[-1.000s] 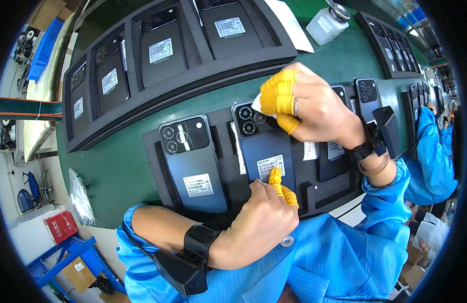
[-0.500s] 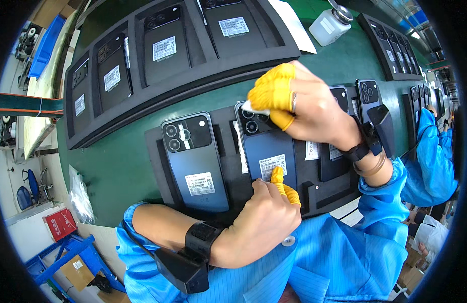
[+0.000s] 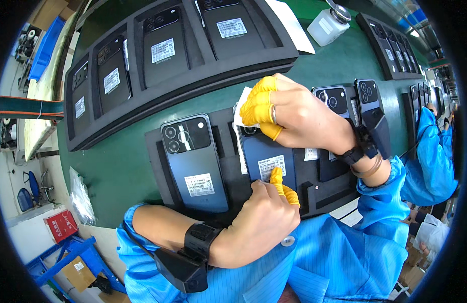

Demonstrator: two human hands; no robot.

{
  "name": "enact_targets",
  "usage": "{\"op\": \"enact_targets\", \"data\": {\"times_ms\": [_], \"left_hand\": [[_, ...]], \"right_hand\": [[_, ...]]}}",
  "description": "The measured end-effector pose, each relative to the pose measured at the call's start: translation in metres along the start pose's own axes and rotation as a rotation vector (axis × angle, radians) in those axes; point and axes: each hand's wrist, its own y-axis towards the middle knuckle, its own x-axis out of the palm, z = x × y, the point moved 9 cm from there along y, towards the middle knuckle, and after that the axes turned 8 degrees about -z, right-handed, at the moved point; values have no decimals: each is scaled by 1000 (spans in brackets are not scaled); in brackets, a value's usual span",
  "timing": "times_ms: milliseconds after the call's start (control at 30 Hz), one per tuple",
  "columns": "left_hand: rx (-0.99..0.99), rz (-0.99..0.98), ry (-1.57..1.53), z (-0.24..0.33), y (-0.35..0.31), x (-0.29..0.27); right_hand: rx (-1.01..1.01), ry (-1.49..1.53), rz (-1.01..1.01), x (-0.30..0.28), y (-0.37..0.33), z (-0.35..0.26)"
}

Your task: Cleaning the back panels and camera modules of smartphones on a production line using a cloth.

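A dark blue smartphone (image 3: 258, 147) lies back up in a black foam tray (image 3: 339, 193), a white label on its lower half. My left hand (image 3: 253, 224) is closed at its lower end, with a yellow-covered fingertip against the label. My right hand (image 3: 304, 113), in yellow finger covers, pinches a white wipe (image 3: 243, 103) over the phone's camera area, mostly hiding the lenses. To the left in the same tray, another blue smartphone (image 3: 190, 161) lies with its camera block exposed. More phones, one a dark smartphone (image 3: 335, 98), show partly behind my right wrist.
Behind stands a big foam tray (image 3: 188, 83) of labelled phones on the green table (image 3: 110, 177). A white pump bottle (image 3: 328, 28) is at the back, near another phone tray (image 3: 365, 30). A clear plastic bag (image 3: 81, 197) lies at the left edge. A co-worker's blue sleeve (image 3: 430, 166) is at right.
My right hand has slid left across the camera area, and more of the white wipe now shows beside its fingers. My left hand stays at the phone's lower end.
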Motion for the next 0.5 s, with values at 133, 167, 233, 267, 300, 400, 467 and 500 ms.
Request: {"op": "enact_targets", "data": {"times_ms": [133, 167, 233, 267, 300, 400, 467, 500], "left_hand": [[-12, 8, 14, -2, -2, -1], [-7, 4, 2, -2, -2, -1], [-4, 3, -9, -1, -1, 1], [-4, 7, 2, -1, -1, 1], [-3, 9, 12, 0, -1, 0], [-2, 2, 18, 1, 0, 2], [1, 13, 7, 0, 1, 0], [-3, 22, -5, -1, 0, -1]], "right_hand": [[11, -23, -27, -9, 3, 1], [24, -41, -54, -9, 2, 2], [43, -33, -58, -12, -4, 5], [63, -23, -62, -13, -6, 8], [65, -21, -51, -15, -6, 8], [38, -19, 74, -18, -1, 7], [-9, 6, 29, -3, 1, 2], [-29, -32, 13, -6, 4, -2]]}}
